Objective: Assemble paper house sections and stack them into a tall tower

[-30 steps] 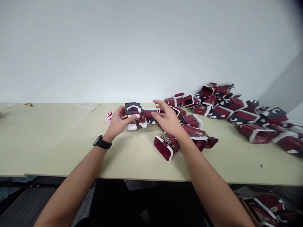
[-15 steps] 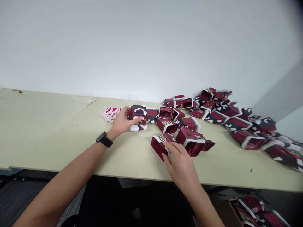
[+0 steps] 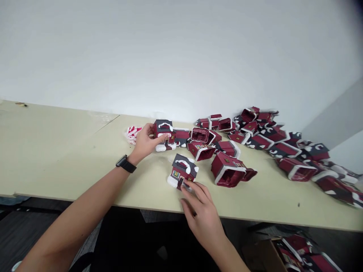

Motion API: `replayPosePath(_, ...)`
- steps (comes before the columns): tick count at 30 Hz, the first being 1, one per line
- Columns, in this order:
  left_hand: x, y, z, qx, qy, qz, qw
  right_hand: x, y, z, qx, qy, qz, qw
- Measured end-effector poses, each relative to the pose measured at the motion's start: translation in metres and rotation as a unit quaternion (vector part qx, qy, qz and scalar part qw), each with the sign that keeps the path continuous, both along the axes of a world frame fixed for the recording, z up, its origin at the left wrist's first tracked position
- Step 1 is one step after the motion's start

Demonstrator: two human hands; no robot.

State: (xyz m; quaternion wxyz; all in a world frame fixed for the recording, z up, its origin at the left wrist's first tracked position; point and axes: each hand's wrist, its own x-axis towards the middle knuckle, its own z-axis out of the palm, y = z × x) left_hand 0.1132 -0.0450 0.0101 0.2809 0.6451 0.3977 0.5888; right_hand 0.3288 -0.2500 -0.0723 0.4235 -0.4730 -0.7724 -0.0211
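My left hand (image 3: 146, 143) is closed around a small dark red model house (image 3: 164, 136) with a grey roof and white snow-like trim. That house stands upright on the table, my thumb across its front. Nearer the front edge, a second model house (image 3: 183, 170) of the same kind is upright and slightly tilted, its front facing me. The fingertips of my right hand (image 3: 200, 206) touch the lower front of this second house; the thumb is apart from it and the fingers are not wrapped round it.
Red-and-white striped pieces (image 3: 132, 134) lie left of my left hand. Several similar houses (image 3: 229, 170) lie on their sides to the right, with a larger heap (image 3: 280, 141) beyond. Below the table's front edge, a cardboard box (image 3: 263, 253) holds more houses.
My right hand has turned the second house from lying with its hollow base showing to upright, and moved it slightly left. The left-hand house has risen to a more upright stance.
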Motion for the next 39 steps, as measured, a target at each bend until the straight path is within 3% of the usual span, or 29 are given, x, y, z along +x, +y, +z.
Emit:
replayPosePath(3, -0.002, 0.004, -0.004, 0.003, 0.009, -0.008, 1.0, 0.005, 0.012, 0.008, -0.065, -0.015, 0.021, 0.998)
replayPosePath(6, -0.003, 0.008, -0.009, 0.007, 0.019, -0.011, 1.0, 0.006, 0.017, 0.027, -0.106, 0.007, 0.031, 0.994)
replayPosePath(9, -0.004, 0.009, -0.012, 0.006, 0.023, 0.0, 1.0, 0.004, 0.013, 0.045, -0.159, 0.13, 0.021, 0.978)
replayPosePath(12, -0.004, 0.009, -0.012, 0.003, 0.026, 0.003, 1.0, 0.004, 0.007, 0.051, -0.206, 0.264, -0.015, 0.942)
replayPosePath(16, -0.004, 0.008, -0.012, 0.0, 0.034, 0.003, 0.999, 0.008, 0.009, 0.046, -0.193, 0.339, -0.051, 0.92)
replayPosePath(21, -0.005, 0.009, -0.012, -0.003, 0.043, 0.011, 0.999, 0.012, 0.014, 0.051, -0.195, 0.376, 0.062, 0.904)
replayPosePath(28, -0.004, 0.007, -0.008, -0.001, 0.049, 0.025, 0.998, 0.018, 0.02, 0.043, -0.172, 0.412, 0.072, 0.892)
replayPosePath(32, -0.003, 0.006, -0.005, -0.009, 0.04, 0.021, 0.999, 0.011, 0.028, 0.039, -0.206, 0.509, 0.049, 0.834)
replayPosePath(35, -0.002, 0.005, -0.004, -0.001, 0.018, 0.017, 1.0, 0.005, 0.025, 0.049, -0.213, 0.55, 0.089, 0.802)
replayPosePath(39, 0.0, 0.002, -0.001, 0.005, 0.002, 0.027, 1.0, 0.001, 0.005, 0.084, -0.163, 0.502, 0.175, 0.831)
